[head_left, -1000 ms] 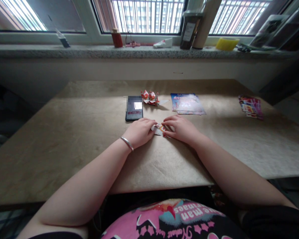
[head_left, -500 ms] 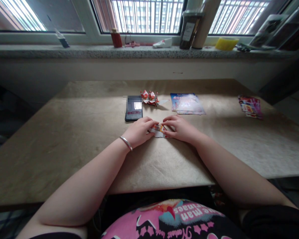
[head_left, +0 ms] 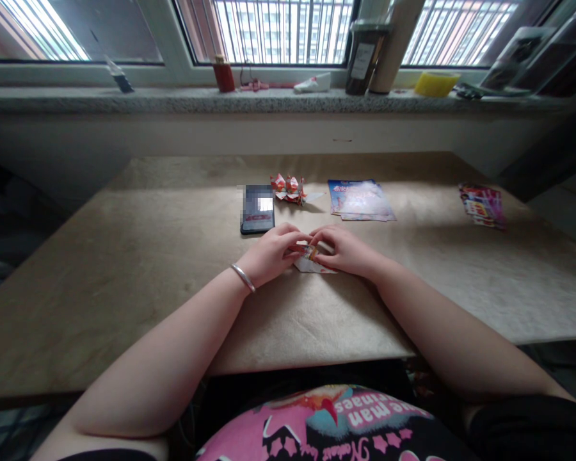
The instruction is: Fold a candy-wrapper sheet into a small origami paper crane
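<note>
Resting on the table (head_left: 139,269) before the seated person, a small folded paper (head_left: 312,265), white with orange and yellow print, lies between the two hands, its near edge exposed. The left hand (head_left: 267,254) is closed on the paper's left part with bent fingers and thumb; the right hand (head_left: 348,251) is likewise closed on its right part, thumb on the near side and fingers on the far side. The fingertips of both hands nearly meet above the paper and hide its far portion. A silver bangle (head_left: 243,278) encircles the left wrist.

Just beyond the left hand lies a dark phone (head_left: 258,216), its screen partly pixelated. Beside its far right corner stand red-and-white folded pieces (head_left: 288,188). Overlapping blue-and-pink sheets (head_left: 360,201) lie flat beyond the right hand, and a fanned stack of colourful cards (head_left: 483,206) lies well apart, toward the right end of the table.

Along the speckled windowsill (head_left: 173,101), left to right, are a red container (head_left: 224,75), a white tube (head_left: 314,83), a dark lidded canister (head_left: 362,63) with a pale label, and a yellow roll (head_left: 436,84). Barred windows (head_left: 283,29) rise behind.
</note>
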{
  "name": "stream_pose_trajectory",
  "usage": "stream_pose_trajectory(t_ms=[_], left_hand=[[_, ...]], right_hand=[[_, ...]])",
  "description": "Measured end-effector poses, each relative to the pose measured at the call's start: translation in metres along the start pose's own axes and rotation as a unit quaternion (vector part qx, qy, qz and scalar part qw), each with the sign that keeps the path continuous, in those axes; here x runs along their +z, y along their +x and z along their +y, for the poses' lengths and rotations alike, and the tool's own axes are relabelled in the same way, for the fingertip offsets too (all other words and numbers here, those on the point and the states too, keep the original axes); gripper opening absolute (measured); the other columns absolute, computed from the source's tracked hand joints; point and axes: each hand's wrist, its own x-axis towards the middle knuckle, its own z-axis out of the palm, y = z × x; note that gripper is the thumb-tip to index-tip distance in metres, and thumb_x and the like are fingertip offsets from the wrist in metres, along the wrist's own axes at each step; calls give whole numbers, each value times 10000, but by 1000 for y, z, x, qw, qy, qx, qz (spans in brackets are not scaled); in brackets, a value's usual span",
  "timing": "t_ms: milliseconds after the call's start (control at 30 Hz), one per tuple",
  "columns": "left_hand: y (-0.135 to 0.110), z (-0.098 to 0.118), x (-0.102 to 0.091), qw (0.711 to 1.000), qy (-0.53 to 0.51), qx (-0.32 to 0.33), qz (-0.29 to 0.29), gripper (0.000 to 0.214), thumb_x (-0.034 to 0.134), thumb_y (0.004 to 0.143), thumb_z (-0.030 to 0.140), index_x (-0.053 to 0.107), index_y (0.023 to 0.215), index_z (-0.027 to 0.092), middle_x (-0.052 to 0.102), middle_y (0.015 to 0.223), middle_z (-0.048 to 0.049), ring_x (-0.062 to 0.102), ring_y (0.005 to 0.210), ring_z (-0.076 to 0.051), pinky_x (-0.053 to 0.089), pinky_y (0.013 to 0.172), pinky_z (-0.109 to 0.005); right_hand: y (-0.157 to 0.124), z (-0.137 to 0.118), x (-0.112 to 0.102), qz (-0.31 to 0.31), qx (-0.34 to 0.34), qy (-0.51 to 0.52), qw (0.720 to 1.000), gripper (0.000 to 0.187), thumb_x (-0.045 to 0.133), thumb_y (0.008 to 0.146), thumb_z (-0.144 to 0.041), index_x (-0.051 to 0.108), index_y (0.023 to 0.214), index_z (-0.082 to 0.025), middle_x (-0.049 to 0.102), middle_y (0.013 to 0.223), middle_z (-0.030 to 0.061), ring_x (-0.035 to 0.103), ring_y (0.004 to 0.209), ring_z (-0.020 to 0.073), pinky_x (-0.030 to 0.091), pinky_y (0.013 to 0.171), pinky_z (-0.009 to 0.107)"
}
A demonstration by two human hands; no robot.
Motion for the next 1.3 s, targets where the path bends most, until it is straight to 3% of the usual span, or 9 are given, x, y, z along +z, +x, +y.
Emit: stream_pose_trajectory(t_ms=[100,267,433,633,833,1100,1300], left_hand=[[0,2,-2,1000,24,-7,18,267,565,822,156,622,1081,185,573,1017,-62,597,885,-134,516,810,-268],[2,5,-6,997,56,-19,41,152,533,835,159,641,941,156,620,908,-49,580,843,-142,488,790,-275],[3,6,-6,996,76,-23,41,122,523,830,143,638,868,157,624,872,-46,570,787,-134,470,744,-264],[1,7,-6,991,123,17,-51,239,546,755,70,641,938,190,628,937,-39,557,881,-162,453,815,-284],[0,8,-8,981,141,57,-117,163,578,814,264,655,935,185,643,937,-54,555,889,-180,445,804,-294],[0,7,-7,984,123,63,-111,136,574,815,240,674,896,195,654,911,-42,565,876,-167,446,795,-277],[-1,10,-8,985,116,62,-115,121,578,812,229,681,868,203,658,919,-40,565,893,-169,446,821,-288]], right_hand=[[-1,-2,2,15,28,34,999,150,605,746,-235,601,886,-180,650,919,45,590,891,183,455,833,342],[-3,-7,0,50,46,51,996,86,568,763,-209,570,849,-199,636,910,34,583,876,168,461,779,303],[-3,-11,-7,77,-28,-34,996,100,539,762,-137,582,825,-203,620,861,34,554,881,182,435,808,312],[-2,-15,-10,-3,-87,-90,992,110,544,743,-114,589,794,-201,627,856,45,535,896,191,424,830,311],[-3,-16,-9,-78,-93,-66,990,79,609,739,-210,607,815,-188,619,829,45,543,866,184,443,791,300],[-2,-16,-12,-93,-91,-47,990,174,526,720,-81,647,800,-179,634,822,48,546,873,184,438,842,322],[-1,-8,-8,-41,-83,-70,993,173,544,752,-85,676,765,-196,656,854,47,557,859,175,445,832,321]])
